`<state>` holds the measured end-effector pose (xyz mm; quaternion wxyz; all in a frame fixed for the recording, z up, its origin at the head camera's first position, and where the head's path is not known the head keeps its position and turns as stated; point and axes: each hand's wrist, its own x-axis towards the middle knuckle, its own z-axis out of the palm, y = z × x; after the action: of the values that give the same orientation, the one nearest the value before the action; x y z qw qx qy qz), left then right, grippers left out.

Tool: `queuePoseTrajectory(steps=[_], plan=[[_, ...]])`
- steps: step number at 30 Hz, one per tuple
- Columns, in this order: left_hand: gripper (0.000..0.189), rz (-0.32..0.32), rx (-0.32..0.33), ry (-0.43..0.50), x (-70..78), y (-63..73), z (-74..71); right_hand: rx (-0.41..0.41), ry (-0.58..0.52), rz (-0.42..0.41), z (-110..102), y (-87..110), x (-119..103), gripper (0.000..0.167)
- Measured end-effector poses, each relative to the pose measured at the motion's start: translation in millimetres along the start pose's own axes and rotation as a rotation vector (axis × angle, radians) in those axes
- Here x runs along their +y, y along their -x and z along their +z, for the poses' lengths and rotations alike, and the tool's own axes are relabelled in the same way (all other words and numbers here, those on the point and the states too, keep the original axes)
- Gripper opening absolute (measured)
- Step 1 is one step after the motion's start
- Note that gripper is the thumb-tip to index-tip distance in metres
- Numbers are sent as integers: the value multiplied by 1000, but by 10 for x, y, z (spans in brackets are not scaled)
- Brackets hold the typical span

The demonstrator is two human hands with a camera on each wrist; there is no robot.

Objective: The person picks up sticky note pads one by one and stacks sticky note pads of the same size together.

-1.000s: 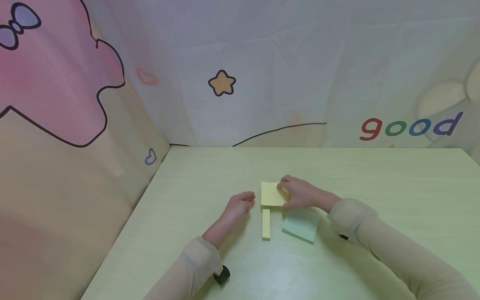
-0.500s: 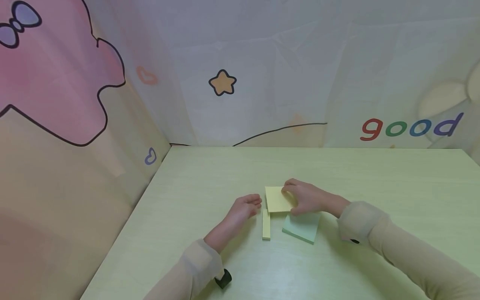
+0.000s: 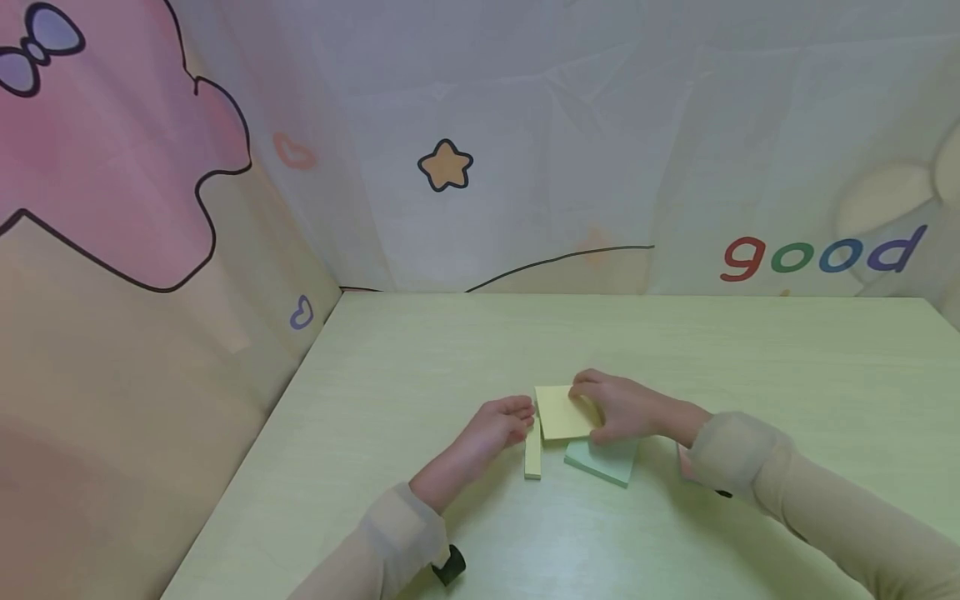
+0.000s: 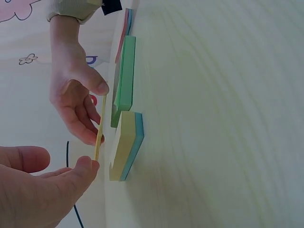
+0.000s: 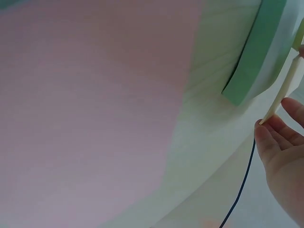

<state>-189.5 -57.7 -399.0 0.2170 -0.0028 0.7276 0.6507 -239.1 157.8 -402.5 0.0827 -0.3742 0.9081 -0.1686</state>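
Note:
My right hand (image 3: 626,407) pinches a thin yellow sticky-note pad (image 3: 558,414) between thumb and fingers, above the table. In the left wrist view the yellow pad (image 4: 100,128) appears edge-on, clear of the tabletop. My left hand (image 3: 491,433) has its fingers straight, their tips at the pad's left edge, seemingly touching it; its thumb (image 4: 28,159) stands apart. Below lies a narrow yellow sticky-note pad (image 3: 532,454), with a blue layer (image 4: 134,147) under the yellow. A green sticky-note pad (image 3: 603,465) lies right of it, partly covered by the held pad.
A pink sticky-note pad (image 3: 685,463) lies to the right, mostly hidden by the right sleeve (image 3: 742,450); in the right wrist view the pink pad (image 5: 95,109) looms close. The pale table (image 3: 420,350) meets a printed backdrop (image 3: 540,167) at the back and left.
My right hand has brought the yellow pad toward me and slightly right, now over part of the green pad. My left hand has followed rightward. More of the pink pad shows.

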Motion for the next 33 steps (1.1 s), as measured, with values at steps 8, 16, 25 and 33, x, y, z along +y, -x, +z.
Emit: queuePoseTrajectory(steps=[8, 16, 25, 33], plan=[[45, -8, -46, 31, 23, 54, 54, 9, 26, -12, 4, 86, 37, 52], [46, -14, -78, 51, 23, 94, 113, -7, 24, -1, -1, 149, 44, 54], [49, -31, -99, 59, 32, 140, 173, -10, 21, -8, -10, 221, 34, 55], [58, -46, -133, 94, 23, 170, 239, -14, 11, -14, 16, 263, 29, 57]])
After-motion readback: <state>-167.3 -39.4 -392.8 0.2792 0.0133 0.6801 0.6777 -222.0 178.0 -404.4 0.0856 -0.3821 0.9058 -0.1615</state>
